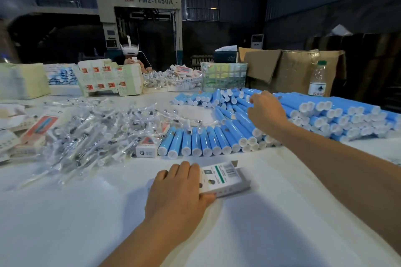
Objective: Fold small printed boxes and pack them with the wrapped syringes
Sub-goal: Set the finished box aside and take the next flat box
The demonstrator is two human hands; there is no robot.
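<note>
White tabletop point(249, 234) fills the lower view, smooth and pale, with a dim workshop behind it; near the front edge the left hand point(178, 188) rests on a small printed box point(223, 180) lying flat on the table, fingers curled over its left end and thumb against its near edge, gripping it; the right hand point(265, 110) reaches further out over a heap of blue tubes point(338, 112) with white caps, and whether its fingers hold one cannot be told; a neat row of the same tubes point(201, 143) lies just beyond the box; to the left, a loose pile of wrapped syringes point(93, 128) in clear plastic spreads across the table; flat printed box sheets point(108, 78) stand stacked at the far side; a water bottle point(318, 79) stands at the far right beside brown cardboard cartons point(299, 67); across the table a person point(134, 58) sits wearing a white headset; behind them stands a large grey machine point(138, 17) against dark walls.
</note>
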